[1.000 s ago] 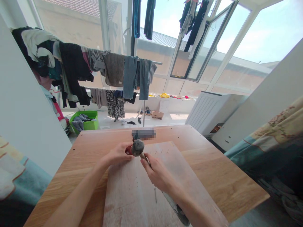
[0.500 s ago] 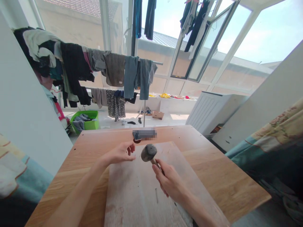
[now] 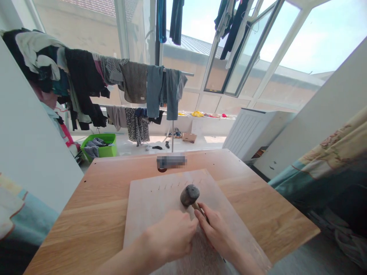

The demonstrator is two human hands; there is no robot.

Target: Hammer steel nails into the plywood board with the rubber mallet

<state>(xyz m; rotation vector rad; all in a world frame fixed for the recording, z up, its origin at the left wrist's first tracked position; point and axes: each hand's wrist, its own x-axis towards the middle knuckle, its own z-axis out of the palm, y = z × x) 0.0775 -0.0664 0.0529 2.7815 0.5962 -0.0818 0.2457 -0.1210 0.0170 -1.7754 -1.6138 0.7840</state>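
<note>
My right hand (image 3: 216, 229) is wrapped round the handle of a mallet (image 3: 189, 195) with a dark, rounded head. The mallet is held over a pale wooden board (image 3: 143, 206). Close beside it, my left hand (image 3: 174, 235) is closed low over the board, its fingertips turned down and largely hidden. Whatever those fingers hold, if anything, does not show. Beyond the mallet head, several thin nails (image 3: 171, 185) stand in a row across the far part of the board.
The board lies on a wood-grain table (image 3: 94, 198). Near its far edge is a blurred-out dark object (image 3: 172, 161). Behind stand a laundry rack hung with clothes (image 3: 137, 82), a green basket (image 3: 107, 151) and a white ribbed cabinet (image 3: 246, 131). Curtains (image 3: 323, 156) hang at both sides.
My left hand has come from the board's far left down to its middle, its fingers now closed, covering where a loose nail lay. My right hand with the mallet has shifted slightly right and nearer.
</note>
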